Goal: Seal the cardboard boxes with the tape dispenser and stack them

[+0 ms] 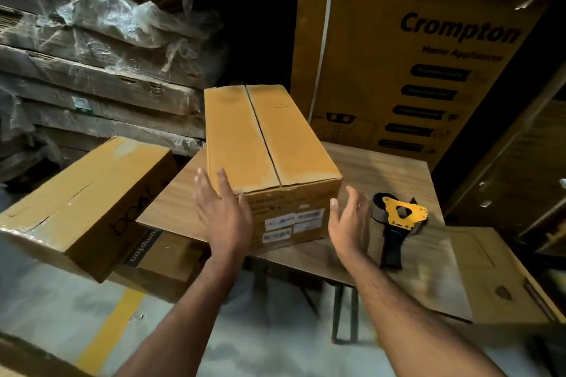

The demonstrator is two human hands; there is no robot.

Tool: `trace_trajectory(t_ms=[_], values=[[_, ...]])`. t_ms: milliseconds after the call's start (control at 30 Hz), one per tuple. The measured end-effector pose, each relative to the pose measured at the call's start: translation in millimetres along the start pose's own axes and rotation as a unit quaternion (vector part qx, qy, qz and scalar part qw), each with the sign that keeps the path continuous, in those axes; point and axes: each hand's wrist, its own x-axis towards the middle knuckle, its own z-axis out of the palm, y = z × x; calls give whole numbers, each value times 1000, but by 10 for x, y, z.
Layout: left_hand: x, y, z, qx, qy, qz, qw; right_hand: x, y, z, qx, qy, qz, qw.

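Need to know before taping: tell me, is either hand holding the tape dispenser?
No: the tape dispenser lies on the table, right of both open hands.

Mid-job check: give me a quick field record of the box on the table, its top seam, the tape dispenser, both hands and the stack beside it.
box: cardboard box sits on the wooden table, labelled end toward the camera
top seam: flaps closed; no tape strip visible along the seam
tape dispenser: tape dispenser lies on the table right of the box, untouched
left hand: left hand open at the box's near left corner
right hand: right hand open by the box's near right side, blurred
stack: second box lies tilted on another box left of the table
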Motion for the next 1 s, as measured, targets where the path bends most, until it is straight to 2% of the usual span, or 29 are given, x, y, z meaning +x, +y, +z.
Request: trace_trajectory(t_ms=[33,100,167,233,267,467,600,667,800,867,933,1000], values=[[-78,103,16,-3,0,87,996,-65,173,10,-1,18,35,999],[-247,245,162,-19,-64,258,964,-128,564,12,-11,16,109,994],[-417,415,340,-18,-201,358,912,-126,882,-60,-31,2,179,983],[-555,603,510,17,-333,360,871,-105,1094,-142,-66,-14,212,975],[-607,682,606,32,-373,345,861,-73,1157,-178,-86,-27,225,970],[-729,978,1054,47,-479,325,814,385,1516,-143,-82,-129,300,942],[-630,1015,1263,39,-480,344,806,598,1706,8,-54,-198,358,911],[-542,1063,1299,29,-476,335,812,702,1776,62,11,-220,386,896],[-336,1291,1256,-50,-448,309,837,950,1804,17,129,-163,421,883],[-140,1515,1142,-166,-396,259,865,1124,1697,-109,193,-123,354,907],[144,1756,969,-274,-308,203,888,1315,1529,-271,266,-96,264,922],[465,1990,789,-313,-232,196,900,1534,1321,-418,260,-116,210,935]])
